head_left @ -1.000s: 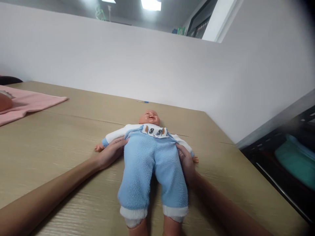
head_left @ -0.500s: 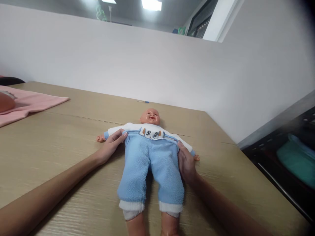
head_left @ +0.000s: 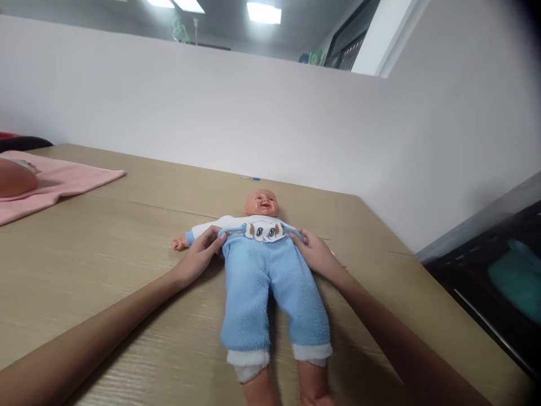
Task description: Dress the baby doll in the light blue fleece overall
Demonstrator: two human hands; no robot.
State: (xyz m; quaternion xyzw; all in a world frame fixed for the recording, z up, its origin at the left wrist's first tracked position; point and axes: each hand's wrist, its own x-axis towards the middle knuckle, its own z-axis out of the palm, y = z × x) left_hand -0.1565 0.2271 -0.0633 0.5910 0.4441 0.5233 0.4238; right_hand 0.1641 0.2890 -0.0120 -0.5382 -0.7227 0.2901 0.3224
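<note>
A baby doll point(head_left: 262, 202) lies on its back on the wooden table point(head_left: 105, 242), head away from me. It wears a white top and fluffy light-blue trousers point(head_left: 270, 287) with white cuffs. My left hand point(head_left: 198, 256) pinches the trousers' waistband at the doll's left side, beside its outstretched arm. On the other side my right hand point(head_left: 315, 254) grips the waistband at the same height. Both hands are closed on the fabric, which is stretched up to the doll's chest. The doll's bare lower legs reach the bottom edge of the view.
A pink cloth point(head_left: 54, 183) lies at the table's far left, with a rounded skin-toned object point(head_left: 14, 180) on it. A white partition wall point(head_left: 253, 124) runs behind the table. To the right stands a dark rack point(head_left: 486, 282) holding something teal point(head_left: 518, 287).
My right hand has slid up from the doll's hip to the waistband. Both hands have pulled the trousers higher on the doll's chest. The doll has shifted slightly right.
</note>
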